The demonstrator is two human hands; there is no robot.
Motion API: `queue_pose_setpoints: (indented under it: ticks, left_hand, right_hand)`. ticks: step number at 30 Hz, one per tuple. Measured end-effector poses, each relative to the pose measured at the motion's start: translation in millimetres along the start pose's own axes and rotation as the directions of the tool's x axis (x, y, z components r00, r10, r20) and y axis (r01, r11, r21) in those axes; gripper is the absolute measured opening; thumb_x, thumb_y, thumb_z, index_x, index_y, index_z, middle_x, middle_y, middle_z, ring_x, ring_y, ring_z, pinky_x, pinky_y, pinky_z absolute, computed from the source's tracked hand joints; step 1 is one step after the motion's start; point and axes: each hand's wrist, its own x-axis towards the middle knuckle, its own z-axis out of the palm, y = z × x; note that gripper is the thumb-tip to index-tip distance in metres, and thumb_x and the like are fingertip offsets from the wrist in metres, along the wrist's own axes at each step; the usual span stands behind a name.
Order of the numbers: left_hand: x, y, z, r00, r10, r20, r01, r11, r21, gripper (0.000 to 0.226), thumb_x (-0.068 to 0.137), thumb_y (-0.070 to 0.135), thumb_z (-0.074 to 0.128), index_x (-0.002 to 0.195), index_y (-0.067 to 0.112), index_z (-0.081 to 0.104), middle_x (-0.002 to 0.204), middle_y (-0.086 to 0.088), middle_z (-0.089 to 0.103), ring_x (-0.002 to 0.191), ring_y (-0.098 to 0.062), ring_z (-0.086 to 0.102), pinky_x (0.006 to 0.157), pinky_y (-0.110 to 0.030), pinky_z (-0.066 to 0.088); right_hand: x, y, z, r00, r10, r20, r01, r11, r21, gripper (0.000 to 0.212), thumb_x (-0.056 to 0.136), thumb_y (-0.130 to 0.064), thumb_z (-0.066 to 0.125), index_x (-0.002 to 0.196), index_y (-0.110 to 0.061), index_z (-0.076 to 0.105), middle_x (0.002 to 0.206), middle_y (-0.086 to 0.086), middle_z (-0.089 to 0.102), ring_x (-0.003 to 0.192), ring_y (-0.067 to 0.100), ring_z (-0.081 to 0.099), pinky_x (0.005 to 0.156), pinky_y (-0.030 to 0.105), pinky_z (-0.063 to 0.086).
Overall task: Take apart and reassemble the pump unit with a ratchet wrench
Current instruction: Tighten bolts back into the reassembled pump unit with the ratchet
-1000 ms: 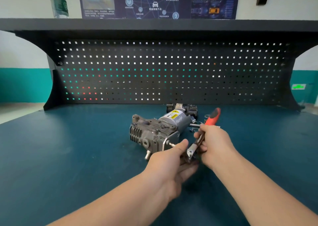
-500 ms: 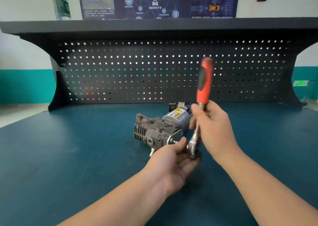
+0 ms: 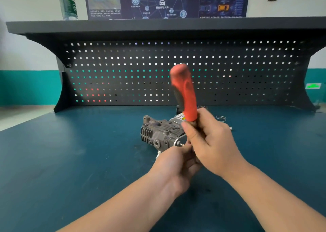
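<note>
A plastic bottle [image 3: 68, 4] stands on the shelf at far left. On the blue workbench [image 3: 70, 161] lies the grey pump unit [image 3: 158, 134]. Just before it, the left hand [image 3: 174, 168] curls beneath the ratchet wrench [image 3: 185, 94]; what it grips is hidden. The right hand [image 3: 211, 143] grips the wrench's shank, red handle tilted upward.

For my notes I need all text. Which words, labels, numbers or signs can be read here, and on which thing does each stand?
Nothing can be read for certain.
Wall poster: Chinese captions and headings, too small and blurred to read.
Water bottle: green label, print blurred.
Pump unit: yellow sticker on the motor, too small to read.
Green sign on the wall at right: blurred.
</note>
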Motion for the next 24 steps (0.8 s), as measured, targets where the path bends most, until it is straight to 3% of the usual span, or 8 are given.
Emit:
queue_pose_setpoints:
  ticks: [3, 6, 8, 10, 14, 17, 21, 24]
  left_hand:
    - [0.7, -0.5, 1.5, 0.999, 0.015, -0.05, -0.016, 1.0, -0.025, 0.015, 0.096, 0.005, 0.049, 0.089, -0.002, 0.06, 0.077, -0.016, 0.064, 0.067, -0.025, 0.061, 0.064, -0.034, 0.056]
    - [0.9, -1.1, 4.1, 0.998, 0.021, -0.057, -0.023, 0.999, -0.026, 0.018, 0.096, 0.008, 0.049, 0.082, 0.001, 0.057, 0.072, -0.015, 0.064, 0.066, -0.024, 0.06, 0.061, -0.032, 0.054]
    - [1.2, -1.7, 4.2, 0.997, 0.028, -0.069, -0.03, 0.999, -0.015, 0.017, 0.096, 0.01, 0.05, 0.084, 0.002, 0.058, 0.075, -0.015, 0.064, 0.068, -0.023, 0.06, 0.062, -0.031, 0.053]
    - [0.8, -3.1, 3.2, 0.996, 0.045, -0.077, -0.044, 0.999, 0.011, 0.012, 0.094, 0.012, 0.054, 0.09, 0.002, 0.059, 0.079, -0.014, 0.065, 0.068, -0.023, 0.06, 0.063, -0.032, 0.053]
    - [0.0, -5.1, 1.0, 0.998, 0.058, -0.035, -0.057, 0.997, 0.045, 0.014, 0.091, 0.01, 0.058, 0.099, -0.001, 0.064, 0.086, -0.014, 0.065, 0.073, -0.023, 0.06, 0.067, -0.034, 0.057]
    - [-0.1, -3.0, 0.9, 1.0, 0.023, -0.013, -0.022, 0.999, 0.026, 0.021, 0.095, 0.002, 0.048, 0.109, -0.006, 0.062, 0.089, -0.017, 0.06, 0.079, -0.025, 0.054, 0.053, -0.03, 0.057]
    - [2.3, -1.8, 0.0, 0.998, 0.028, -0.056, -0.028, 1.0, 0.012, 0.026, 0.094, 0.001, 0.049, 0.117, -0.009, 0.056, 0.096, -0.018, 0.061, 0.083, -0.027, 0.058, 0.066, -0.037, 0.055]
    - [2.1, -2.4, 1.3, 0.997, 0.035, -0.065, -0.034, 0.999, 0.019, 0.025, 0.094, 0.002, 0.05, 0.117, -0.006, 0.055, 0.096, -0.018, 0.064, 0.075, -0.024, 0.062, 0.07, -0.035, 0.054]
  right_hand:
    - [10.2, 13.5, -2.9, 0.883, 0.436, -0.172, -0.406, 0.895, 0.186, 0.021, 0.096, -0.023, 0.053, 0.076, -0.017, 0.05, 0.054, -0.004, 0.055, 0.042, 0.004, 0.047, 0.045, 0.019, 0.038]
    - [12.7, 33.5, -3.3, 0.38, 0.925, 0.031, -0.669, 0.252, 0.699, 0.023, 0.098, -0.015, 0.047, 0.075, -0.011, 0.047, 0.062, 0.008, 0.05, 0.024, 0.002, 0.035, 0.028, 0.015, 0.024]
    - [8.9, 39.8, 1.6, 0.245, 0.958, 0.149, -0.599, 0.029, 0.8, 0.023, 0.098, -0.011, 0.045, 0.075, -0.01, 0.045, 0.065, 0.008, 0.048, 0.02, 0.002, 0.032, 0.025, 0.012, 0.02]
    - [7.5, 39.7, 5.2, 0.337, 0.94, 0.056, -0.628, 0.18, 0.757, 0.024, 0.098, -0.015, 0.048, 0.075, -0.012, 0.048, 0.061, 0.005, 0.051, 0.025, 0.002, 0.037, 0.029, 0.014, 0.026]
    - [7.2, 16.3, 0.5, 0.882, 0.433, -0.183, -0.369, 0.879, 0.301, 0.021, 0.096, -0.026, 0.049, 0.075, -0.021, 0.049, 0.055, -0.006, 0.056, 0.045, 0.003, 0.046, 0.05, 0.019, 0.038]
    - [-1.1, 3.1, 1.5, 0.996, 0.06, -0.06, -0.056, 0.996, 0.063, 0.016, 0.093, -0.032, 0.047, 0.078, -0.028, 0.044, 0.064, -0.003, 0.056, 0.051, 0.009, 0.053, 0.051, 0.017, 0.041]
    - [7.6, 12.0, 2.9, 0.881, 0.439, -0.176, -0.415, 0.896, 0.161, 0.022, 0.098, -0.024, 0.048, 0.077, -0.02, 0.048, 0.056, -0.006, 0.057, 0.043, 0.002, 0.048, 0.048, 0.014, 0.037]
    - [11.9, 28.1, 1.8, 0.37, 0.928, 0.029, -0.701, 0.259, 0.665, 0.021, 0.1, -0.014, 0.045, 0.078, -0.013, 0.047, 0.063, 0.005, 0.052, 0.038, 0.003, 0.043, 0.03, 0.015, 0.026]
